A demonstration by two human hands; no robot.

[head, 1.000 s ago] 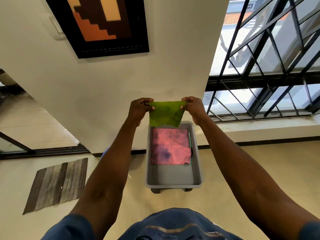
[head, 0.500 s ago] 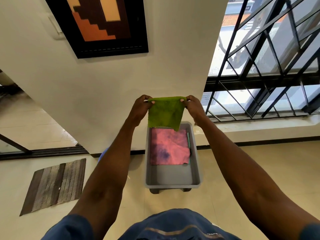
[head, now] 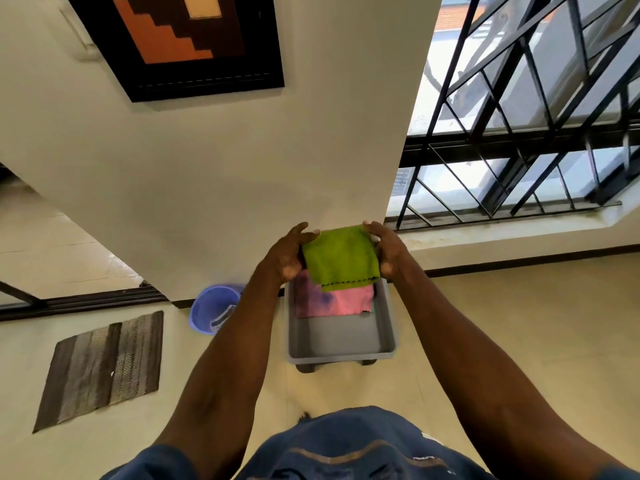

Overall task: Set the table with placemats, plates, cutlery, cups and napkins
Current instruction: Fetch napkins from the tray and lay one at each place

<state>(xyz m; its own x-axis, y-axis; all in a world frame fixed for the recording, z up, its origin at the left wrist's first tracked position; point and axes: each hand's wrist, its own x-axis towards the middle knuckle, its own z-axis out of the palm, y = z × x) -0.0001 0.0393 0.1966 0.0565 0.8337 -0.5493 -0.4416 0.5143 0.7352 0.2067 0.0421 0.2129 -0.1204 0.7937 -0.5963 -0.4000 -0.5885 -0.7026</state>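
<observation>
Both arms reach forward over a grey tub (head: 341, 344) that stands on the floor (head: 519, 323) by the wall (head: 225, 168).

Left hand (head: 285, 252): grips the left edge of a green cloth (head: 341, 259), fingers curled round the edge.

Right hand (head: 388, 251): grips the right edge of the same cloth, fingers curled round it.

Green cloth: held between the two hands, above the far end of the tub. It appears folded over, with the fold at the top. Its lower hem, stitched in dark thread, hangs free over the tub's contents.

Pink cloth (head: 332, 299): lies flat in the far half of the tub, with a dark bluish stain on its left part. The green cloth covers its far edge in this view. The near half of the tub shows bare grey bottom.

Surroundings:
- A blue bucket (head: 214, 308) stands on the floor just left of the tub, against the wall.
- A striped brown mat (head: 102, 368) lies on the floor, well to the left.
- A dark-framed picture (head: 180, 39) hangs on the wall.
- A barred window (head: 536, 116) fills the upper right.
</observation>
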